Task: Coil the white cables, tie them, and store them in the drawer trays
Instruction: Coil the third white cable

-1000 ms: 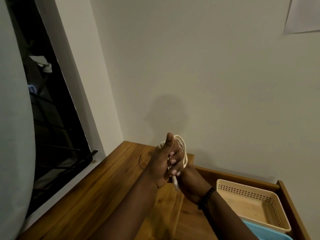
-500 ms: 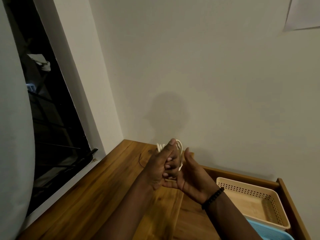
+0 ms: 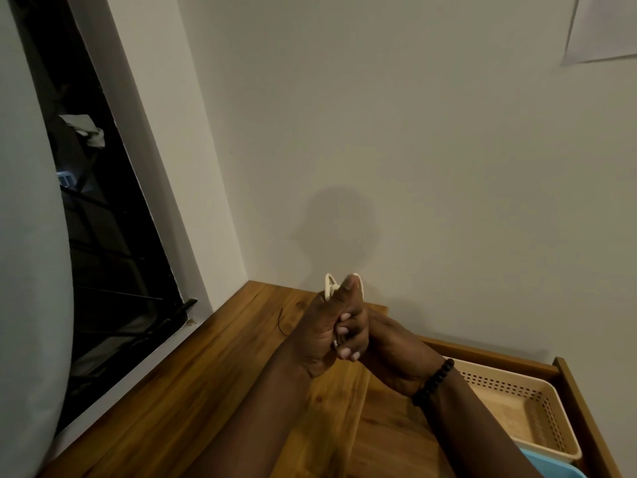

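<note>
My left hand (image 3: pixel 324 329) and my right hand (image 3: pixel 389 353) are clasped together above the wooden top, both closed around a coiled white cable (image 3: pixel 330 286). Only small loops of the cable stick out above my left thumb; the rest is hidden inside the fists. My right wrist wears a black bead bracelet (image 3: pixel 433 382). At the lower right an open wooden drawer (image 3: pixel 582 401) holds a beige perforated tray (image 3: pixel 537 388), and a blue tray (image 3: pixel 548 469) shows at the bottom edge.
The wooden top (image 3: pixel 193 391) runs to the wall corner, with a thin black wire (image 3: pixel 282 322) lying on it behind my left hand. A dark window (image 3: pixel 103 243) fills the left side. A pale curtain (image 3: pixel 27 270) hangs at the far left.
My right hand has swung back against my left, closing over the cable. The coil now shows less above my fingers and sits lower in the grip.
</note>
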